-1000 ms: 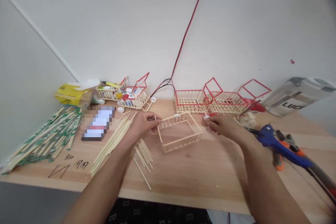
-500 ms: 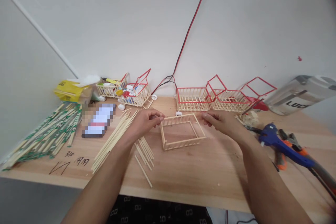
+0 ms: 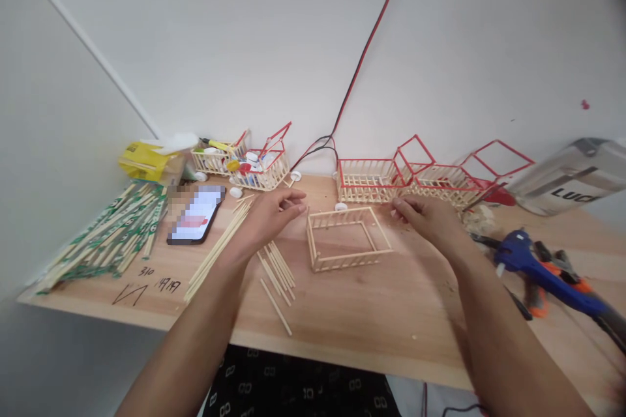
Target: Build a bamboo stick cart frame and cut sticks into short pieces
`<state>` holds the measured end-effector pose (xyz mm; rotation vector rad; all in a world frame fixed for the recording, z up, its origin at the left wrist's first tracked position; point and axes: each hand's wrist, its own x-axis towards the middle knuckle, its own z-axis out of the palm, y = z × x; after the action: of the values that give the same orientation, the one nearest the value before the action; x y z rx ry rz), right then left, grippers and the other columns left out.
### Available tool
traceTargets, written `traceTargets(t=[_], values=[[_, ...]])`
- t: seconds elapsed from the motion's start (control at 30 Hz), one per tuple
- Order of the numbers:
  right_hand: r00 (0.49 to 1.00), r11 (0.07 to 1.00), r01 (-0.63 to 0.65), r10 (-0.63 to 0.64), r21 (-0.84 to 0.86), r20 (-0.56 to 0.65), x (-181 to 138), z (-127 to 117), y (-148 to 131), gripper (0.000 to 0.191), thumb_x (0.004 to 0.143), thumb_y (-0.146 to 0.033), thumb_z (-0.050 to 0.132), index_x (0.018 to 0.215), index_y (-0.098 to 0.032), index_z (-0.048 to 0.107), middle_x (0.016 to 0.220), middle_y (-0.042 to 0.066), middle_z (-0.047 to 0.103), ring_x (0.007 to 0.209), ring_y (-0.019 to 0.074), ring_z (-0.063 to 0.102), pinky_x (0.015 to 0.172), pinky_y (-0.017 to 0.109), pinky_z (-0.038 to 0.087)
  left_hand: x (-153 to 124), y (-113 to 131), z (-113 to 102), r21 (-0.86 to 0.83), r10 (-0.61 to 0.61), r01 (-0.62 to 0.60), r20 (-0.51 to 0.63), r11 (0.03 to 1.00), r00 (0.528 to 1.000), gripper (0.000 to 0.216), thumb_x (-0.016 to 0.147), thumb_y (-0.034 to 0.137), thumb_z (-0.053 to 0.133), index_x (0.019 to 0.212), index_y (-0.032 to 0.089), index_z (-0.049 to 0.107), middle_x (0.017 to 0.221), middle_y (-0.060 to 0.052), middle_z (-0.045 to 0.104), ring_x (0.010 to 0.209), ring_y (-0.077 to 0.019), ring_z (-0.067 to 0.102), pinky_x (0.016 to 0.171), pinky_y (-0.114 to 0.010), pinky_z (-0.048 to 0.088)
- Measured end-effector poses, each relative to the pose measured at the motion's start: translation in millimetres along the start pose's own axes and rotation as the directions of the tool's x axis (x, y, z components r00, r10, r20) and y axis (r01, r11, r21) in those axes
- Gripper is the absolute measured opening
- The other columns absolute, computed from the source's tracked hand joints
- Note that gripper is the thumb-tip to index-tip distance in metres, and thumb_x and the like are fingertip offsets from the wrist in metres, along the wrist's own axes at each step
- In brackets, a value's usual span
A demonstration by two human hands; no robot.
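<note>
A small open-topped frame of pale wooden sticks [image 3: 349, 254] rests on the wooden table [image 3: 372, 313] between my hands. My left hand [image 3: 271, 212] hovers just left of it, fingers loosely spread and holding nothing. My right hand [image 3: 425, 218] lies just right of the frame's far corner, fingers relaxed and slightly curled, with nothing in them. Neither hand touches the frame. Several short loose sticks [image 3: 276, 268] lie beneath my left wrist. A white cap [image 3: 341, 206] sits behind the frame.
A bundle of long sticks [image 3: 218, 249], a phone [image 3: 195, 221] and green-wrapped chopsticks [image 3: 110, 234] lie at left. Red-trimmed stick baskets [image 3: 366, 179] line the wall; one [image 3: 254, 168] holds caps. A blue glue gun [image 3: 535, 265] and a silver case [image 3: 567, 176] are at right.
Both hands have let go of the stick frame and drawn slightly away from it; it now sits flat on the table. The view has shifted a little left.
</note>
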<state>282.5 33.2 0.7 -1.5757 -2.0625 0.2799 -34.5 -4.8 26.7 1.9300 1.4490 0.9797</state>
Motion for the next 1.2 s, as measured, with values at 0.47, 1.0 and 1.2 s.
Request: traceTargets(t=[0.47, 1.0, 1.2], values=[[1.0, 0.998, 0.024, -0.025, -0.055, -0.017, 2.0, 4.8, 1.1, 0.038, 0.087, -0.041, 0.041, 0.06, -0.021, 0.058, 0.058, 0.002, 0.062, 0.056, 0.0163, 0.055, 0.055, 0.028, 0.033, -100.3, -34.9, -25.8, 0.248, 0.252, -0.408, 0.485, 0.879, 0.838, 0.061, 0.08, 0.033, 0.068, 0.137, 0.034, 0.045, 0.147, -0.007, 0.042, 0.139, -0.0287, 0.031, 0.109, -0.053, 0.032], [0.999, 0.997, -0.007, 0.005, -0.071, -0.033, 2.3, 2.8, 2.4, 0.039, 0.087, -0.042, 0.041, 0.059, -0.02, 0.059, 0.059, 0.003, 0.064, 0.058, 0.0172, 0.058, 0.056, 0.027, 0.035, -53.4, -60.2, -2.5, 0.3, 0.384, -0.455, 0.267, 0.838, 0.884, 0.02, 0.091, 0.028, 0.053, 0.092, 0.02, 0.071, 0.096, -0.008, 0.066, 0.096, -0.0206, 0.057, 0.087, -0.037, 0.044], [0.998, 0.998, -0.036, 0.034, -0.059, -0.047, 1.7, 0.7, 3.7, 0.037, 0.087, -0.041, 0.042, 0.064, -0.02, 0.063, 0.063, 0.003, 0.067, 0.062, 0.0181, 0.061, 0.059, 0.028, 0.037, -50.5, -62.6, 3.0, 0.321, 0.388, -0.454, 0.248, 0.831, 0.887, 0.02, 0.091, 0.027, 0.052, 0.093, 0.018, 0.069, 0.096, -0.008, 0.065, 0.094, -0.0205, 0.057, 0.085, -0.037, 0.045]])
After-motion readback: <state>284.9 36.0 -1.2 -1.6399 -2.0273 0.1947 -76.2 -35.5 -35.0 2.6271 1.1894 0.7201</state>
